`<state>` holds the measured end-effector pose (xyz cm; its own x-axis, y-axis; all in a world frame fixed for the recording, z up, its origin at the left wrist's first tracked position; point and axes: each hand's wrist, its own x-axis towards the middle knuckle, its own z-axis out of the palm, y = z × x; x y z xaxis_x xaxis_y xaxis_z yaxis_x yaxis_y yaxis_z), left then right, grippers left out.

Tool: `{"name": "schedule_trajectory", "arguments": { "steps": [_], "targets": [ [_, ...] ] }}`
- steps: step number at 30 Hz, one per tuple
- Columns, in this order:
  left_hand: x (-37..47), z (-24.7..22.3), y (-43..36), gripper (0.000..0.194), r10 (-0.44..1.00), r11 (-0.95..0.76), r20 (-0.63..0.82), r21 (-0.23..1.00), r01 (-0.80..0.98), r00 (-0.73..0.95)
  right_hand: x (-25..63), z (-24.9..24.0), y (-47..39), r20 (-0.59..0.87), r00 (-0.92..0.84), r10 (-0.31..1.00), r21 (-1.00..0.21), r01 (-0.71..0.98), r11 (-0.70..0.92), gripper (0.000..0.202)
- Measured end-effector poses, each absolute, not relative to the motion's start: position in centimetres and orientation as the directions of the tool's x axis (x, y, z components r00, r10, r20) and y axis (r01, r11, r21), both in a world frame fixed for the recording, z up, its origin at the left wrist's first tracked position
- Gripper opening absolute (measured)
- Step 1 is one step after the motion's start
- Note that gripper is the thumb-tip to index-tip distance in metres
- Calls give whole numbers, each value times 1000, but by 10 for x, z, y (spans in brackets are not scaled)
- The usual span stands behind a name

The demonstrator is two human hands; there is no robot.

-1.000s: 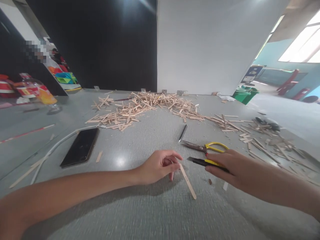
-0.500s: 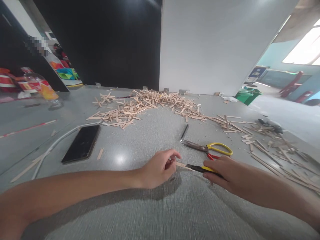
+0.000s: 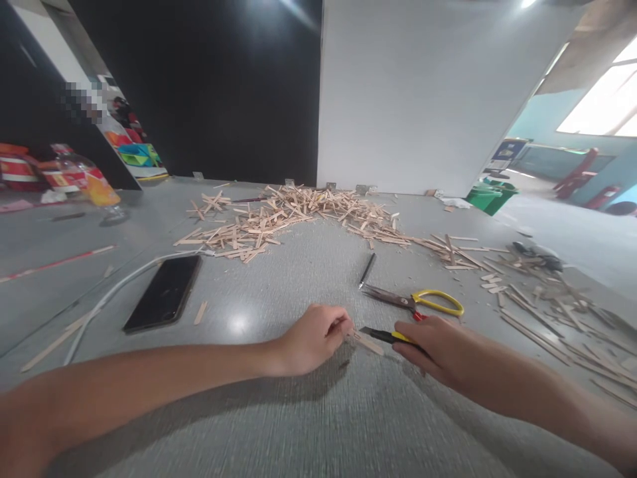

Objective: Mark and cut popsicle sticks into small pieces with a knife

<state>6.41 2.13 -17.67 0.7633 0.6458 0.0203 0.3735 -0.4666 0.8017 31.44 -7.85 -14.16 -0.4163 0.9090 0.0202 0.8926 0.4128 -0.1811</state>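
My left hand [image 3: 318,338] is closed in a pinch on the near end of a thin flat wooden stick [image 3: 369,344], which points right and slightly down. My right hand [image 3: 430,345] grips a yellow and black utility knife [image 3: 385,335]. Its blade points left, close to the stick by my left fingertips; whether it touches the wood I cannot tell. Just beyond my right hand lie scissors [image 3: 408,301] with yellow and red handles, partly hidden by that hand. A dark pen [image 3: 367,270] rests beside the scissor tips.
A heap of short wooden sticks [image 3: 298,212] spreads along the table's back, with longer strips [image 3: 537,325] at right. At left lie a phone [image 3: 163,292], a white cable [image 3: 107,285] and a bottle [image 3: 94,186]. Black and white panels [image 3: 423,99] stand behind.
The knife has moved left along the stick, its blade now nearer my left fingers. The stick's free end has tilted down toward me. My left hand has barely moved.
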Motion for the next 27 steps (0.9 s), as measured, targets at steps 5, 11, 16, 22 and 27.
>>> {"name": "schedule_trajectory", "arguments": {
  "steps": [5,11,16,22,27],
  "targets": [
    [65,-175,25,41,621,-405,-51,833,376,782,310,-143,-77,-156,-375,914,-233,913,335,40],
    [66,-176,29,42,613,-382,-78,841,382,786,309,-139,-75,-160,-349,923,-261,917,302,38],
    [66,-176,30,41,611,-379,-81,843,381,788,308,-136,-75,-190,-350,917,-232,924,305,38],
    [66,-176,30,40,614,-372,-93,842,391,784,305,-136,-76,-205,-336,919,-184,936,301,37],
    [66,-178,30,40,617,-368,-97,842,395,781,306,-137,-76,-202,-354,913,-229,924,307,37]
  ]
}}
